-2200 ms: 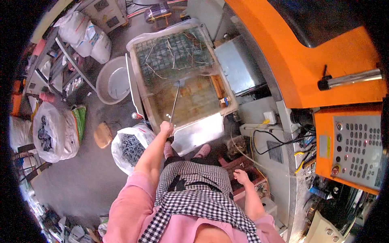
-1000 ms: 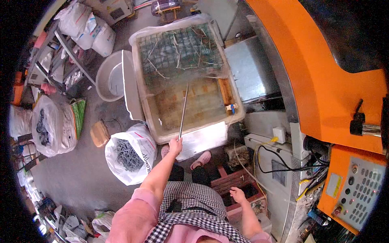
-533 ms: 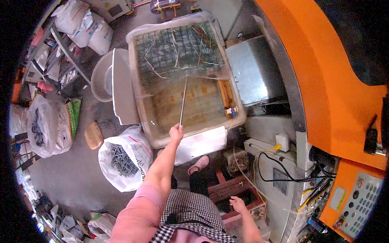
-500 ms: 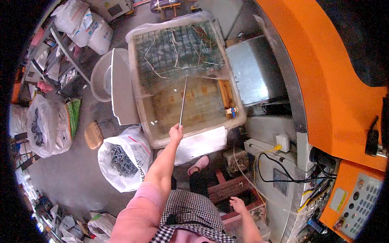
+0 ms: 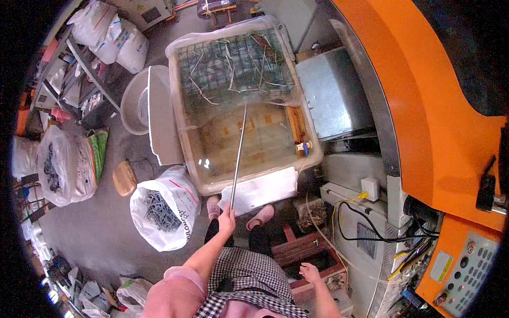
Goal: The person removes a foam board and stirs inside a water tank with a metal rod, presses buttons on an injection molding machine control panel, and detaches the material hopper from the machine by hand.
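My left hand [image 5: 227, 221] is closed around the near end of a thin metal rod [image 5: 238, 159]. The rod reaches over the near rim of a large pale tub [image 5: 185, 119] filled with cloudy water; its far tip is by the edge of a green mesh [image 5: 233, 69] with pale strips on it. A white sheet [image 5: 265, 190] lies at the tub's near side, beside the hand. My right hand [image 5: 309, 272] hangs above a reddish metal frame [image 5: 299, 246], fingers curled; whether they hold anything is too small to tell.
A white bag of grey pieces [image 5: 164, 212] stands left of my feet, near a wooden stool [image 5: 124, 178]. Farther left are another filled bag [image 5: 55, 164] and a round basin [image 5: 135, 106]. An orange machine [image 5: 424, 132] and cables [image 5: 376, 236] are at the right.
My left hand has drawn back toward my body, bringing the rod's near end past the tub's rim. More of the rod shows. My right hand has barely moved.
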`<state>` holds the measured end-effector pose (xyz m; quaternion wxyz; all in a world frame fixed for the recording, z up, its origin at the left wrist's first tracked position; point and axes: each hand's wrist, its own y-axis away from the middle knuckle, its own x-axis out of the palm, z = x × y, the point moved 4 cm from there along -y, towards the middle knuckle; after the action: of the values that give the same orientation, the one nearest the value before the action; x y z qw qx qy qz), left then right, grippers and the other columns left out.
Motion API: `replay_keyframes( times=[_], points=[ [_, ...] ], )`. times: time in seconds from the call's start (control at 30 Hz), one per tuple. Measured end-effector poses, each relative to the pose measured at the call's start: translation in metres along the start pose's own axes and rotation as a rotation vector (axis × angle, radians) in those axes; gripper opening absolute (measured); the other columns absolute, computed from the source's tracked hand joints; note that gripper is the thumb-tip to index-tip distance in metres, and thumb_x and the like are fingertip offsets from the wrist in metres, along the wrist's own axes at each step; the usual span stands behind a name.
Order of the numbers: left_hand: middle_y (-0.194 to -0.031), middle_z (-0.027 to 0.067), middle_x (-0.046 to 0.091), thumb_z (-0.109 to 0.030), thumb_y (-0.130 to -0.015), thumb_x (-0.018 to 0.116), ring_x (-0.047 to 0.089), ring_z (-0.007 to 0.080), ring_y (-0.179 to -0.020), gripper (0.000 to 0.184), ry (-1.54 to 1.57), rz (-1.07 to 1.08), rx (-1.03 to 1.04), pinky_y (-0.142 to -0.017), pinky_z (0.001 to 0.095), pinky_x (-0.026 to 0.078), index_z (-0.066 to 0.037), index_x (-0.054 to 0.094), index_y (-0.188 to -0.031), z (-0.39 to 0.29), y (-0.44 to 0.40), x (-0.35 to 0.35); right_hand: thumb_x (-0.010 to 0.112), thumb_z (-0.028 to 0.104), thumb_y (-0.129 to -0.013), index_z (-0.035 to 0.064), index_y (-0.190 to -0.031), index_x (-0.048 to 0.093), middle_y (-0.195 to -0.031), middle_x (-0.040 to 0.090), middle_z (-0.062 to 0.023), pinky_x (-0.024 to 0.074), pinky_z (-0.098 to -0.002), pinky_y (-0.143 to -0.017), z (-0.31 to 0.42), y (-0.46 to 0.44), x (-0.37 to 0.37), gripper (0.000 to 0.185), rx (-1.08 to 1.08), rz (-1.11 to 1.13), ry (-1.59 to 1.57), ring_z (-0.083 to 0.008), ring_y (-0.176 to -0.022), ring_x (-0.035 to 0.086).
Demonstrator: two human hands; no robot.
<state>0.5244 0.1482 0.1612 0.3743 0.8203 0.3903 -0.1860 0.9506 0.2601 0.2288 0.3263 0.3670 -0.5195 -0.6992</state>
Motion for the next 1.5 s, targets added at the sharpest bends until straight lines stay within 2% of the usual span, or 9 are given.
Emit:
replay_keyframes(
  times=[0.13,0.33,0.47,0.57,0.67,0.83,1.17,1.27,1.5],
  points=[
    [-0.088,0.0259,0.059,-0.018,-0.086,0.05,0.058,0.0407,-0.082,0.034,0.003,-0.031,-0.018,-0.069,0.0446,0.046,-0.007,0.049,-0.118,0.007,0.024,-0.007,0.055,0.015,-0.087,0.0,-0.117,0.049,-0.087,0.062,-0.0089,0.0477,-0.026,-0.059,-0.008,-0.01,-0.005,0.035,-0.088,-0.015,0.09,-0.0149,-0.077,0.061],
    [-0.086,0.0257,0.059,-0.016,-0.085,0.051,0.059,0.0398,-0.081,0.036,-0.007,0.01,-0.029,-0.068,0.0446,0.046,-0.006,0.048,-0.12,0.015,0.044,-0.017,0.055,0.017,-0.087,-0.001,-0.117,0.049,-0.091,0.062,-0.0095,0.0476,-0.0257,-0.063,0.018,-0.002,-0.004,0.035,-0.023,0.024,-0.046,-0.0145,-0.079,0.061],
    [-0.086,0.0257,0.059,-0.018,-0.085,0.05,0.058,0.041,-0.081,0.034,-0.037,-0.01,0.013,-0.068,0.0456,0.046,-0.005,0.049,-0.118,0.019,0.013,0.002,0.055,0.017,-0.087,-0.0008,-0.117,0.049,-0.092,0.061,-0.0085,0.0472,-0.0259,-0.064,-0.006,-0.029,-0.005,0.036,-0.118,0.026,0.127,-0.0141,-0.078,0.061],
    [-0.087,0.0268,0.058,-0.019,-0.086,0.049,0.057,0.0423,-0.081,0.034,-0.034,0.054,-0.019,-0.068,0.0469,0.045,-0.005,0.049,-0.117,0.012,-0.01,0.015,0.055,0.018,-0.087,-0.0004,-0.117,0.049,-0.091,0.061,-0.0068,0.0467,-0.026,-0.064,0.012,-0.021,-0.004,0.036,-0.098,-0.007,0.055,-0.0138,-0.076,0.061],
    [-0.086,0.0272,0.058,-0.02,-0.085,0.05,0.056,0.0427,-0.081,0.034,-0.045,0.02,-0.023,-0.069,0.0467,0.045,-0.005,0.05,-0.116,0.001,-0.028,0.026,0.056,0.016,-0.086,-0.0002,-0.116,0.05,-0.089,0.06,-0.0062,0.0462,-0.0258,-0.064,0.016,-0.018,-0.002,0.035,0.007,0.021,-0.24,-0.0135,-0.074,0.06],
    [-0.084,0.0267,0.058,-0.02,-0.085,0.051,0.056,0.0429,-0.082,0.033,0.008,-0.044,-0.044,-0.07,0.0454,0.044,-0.004,0.053,-0.113,-0.016,-0.065,0.039,0.056,0.014,-0.086,-0.0001,-0.114,0.051,-0.09,0.061,-0.006,0.0463,-0.0251,-0.064,0.012,-0.023,-0.001,0.032,-0.015,-0.022,-0.009,-0.0131,-0.075,0.06],
    [-0.092,0.0265,0.059,-0.017,-0.084,0.052,0.057,0.0398,-0.089,0.037,0.081,-0.091,-0.081,-0.075,0.0417,0.045,0.002,0.051,-0.116,-0.037,-0.114,0.044,0.055,0.016,-0.086,0.0005,-0.116,0.051,-0.089,0.062,-0.0075,0.047,-0.0238,-0.062,0.027,-0.023,0.005,0.034,0.015,-0.019,0.019,-0.0131,-0.076,0.061],
    [-0.093,0.0261,0.059,-0.016,-0.084,0.052,0.057,0.0394,-0.089,0.035,0.173,-0.173,0.018,-0.076,0.0404,0.045,0.002,0.053,-0.114,-0.04,-0.129,0.048,0.055,0.017,-0.087,0.0001,-0.116,0.05,-0.089,0.063,-0.0081,0.0471,-0.0246,-0.063,0.029,-0.022,0.004,0.034,0.005,-0.001,-0.033,-0.0134,-0.076,0.061],
    [-0.094,0.0255,0.059,-0.015,-0.083,0.052,0.056,0.0403,-0.089,0.033,0.116,-0.177,-0.039,-0.076,0.0401,0.045,0.002,0.054,-0.112,-0.053,-0.141,0.042,0.053,0.018,-0.088,-0.001,-0.116,0.05,-0.091,0.062,-0.0086,0.0473,-0.0252,-0.064,0.041,-0.019,0.003,0.034,-0.074,0.011,0.077,-0.0142,-0.076,0.061]
  ],
)
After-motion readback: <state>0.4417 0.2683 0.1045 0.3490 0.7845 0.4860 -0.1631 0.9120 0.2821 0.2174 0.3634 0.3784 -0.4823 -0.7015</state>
